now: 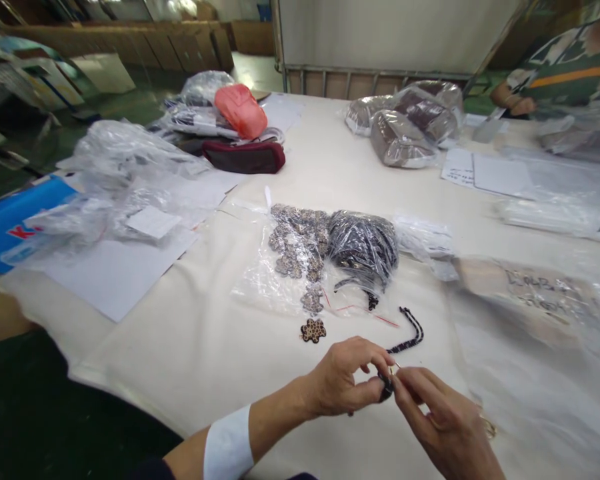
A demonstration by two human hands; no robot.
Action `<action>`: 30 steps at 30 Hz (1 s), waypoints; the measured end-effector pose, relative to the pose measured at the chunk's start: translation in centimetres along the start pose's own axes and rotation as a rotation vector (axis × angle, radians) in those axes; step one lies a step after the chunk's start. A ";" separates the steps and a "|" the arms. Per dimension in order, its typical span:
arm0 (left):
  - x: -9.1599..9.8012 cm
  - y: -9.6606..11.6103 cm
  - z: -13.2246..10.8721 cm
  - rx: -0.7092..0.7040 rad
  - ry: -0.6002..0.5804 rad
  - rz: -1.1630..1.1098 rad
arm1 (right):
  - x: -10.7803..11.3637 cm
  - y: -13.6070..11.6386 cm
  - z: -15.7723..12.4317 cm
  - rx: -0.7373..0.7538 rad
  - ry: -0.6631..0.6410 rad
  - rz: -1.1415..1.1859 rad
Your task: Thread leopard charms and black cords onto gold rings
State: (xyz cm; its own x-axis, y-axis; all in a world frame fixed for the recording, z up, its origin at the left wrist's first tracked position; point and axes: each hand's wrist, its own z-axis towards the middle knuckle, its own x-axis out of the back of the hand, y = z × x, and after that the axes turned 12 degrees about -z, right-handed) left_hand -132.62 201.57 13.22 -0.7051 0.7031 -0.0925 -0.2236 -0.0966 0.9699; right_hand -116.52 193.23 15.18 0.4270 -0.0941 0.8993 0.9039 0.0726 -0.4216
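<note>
My left hand (pixel 345 377) and my right hand (pixel 443 420) meet low in the view, both pinching the near end of a thin black patterned cord (pixel 410 337) that curves away over the white table (pixel 200 347). A small gold piece shows between the fingertips. A leopard-print flower piece (pixel 313 330) lies just beyond my left hand. Behind it, a clear bag spills several flower pieces (pixel 300 247), beside a bag packed with dark cords (pixel 364 247).
Crumpled clear bags (pixel 130 180) and white papers (pixel 115 273) cover the left, by a blue box (pixel 10 220). A red cap (pixel 240 110) and maroon pouch (pixel 245 157) lie farther back. Bagged brown bundles (pixel 405 123) sit at the rear. Another person (pixel 565 67) works at the far right.
</note>
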 end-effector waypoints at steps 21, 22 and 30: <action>1.3 0.7 -4.1 0.535 0.111 -0.266 | -1.6 -4.2 -1.4 0.043 -0.067 0.058; 1.4 0.8 -4.2 0.518 0.099 -0.225 | -1.7 -4.3 -1.5 0.025 -0.073 0.098; 1.8 0.8 -5.3 0.212 -0.057 0.083 | -2.4 -4.0 -2.8 -0.465 -0.330 0.646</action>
State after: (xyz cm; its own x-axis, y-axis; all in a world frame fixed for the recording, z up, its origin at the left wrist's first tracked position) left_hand -137.64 199.02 12.59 -0.6748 0.7380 -0.0031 -0.0152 -0.0097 0.9998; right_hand -121.08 190.35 14.37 0.8971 0.1241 0.4241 0.4357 -0.4080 -0.8023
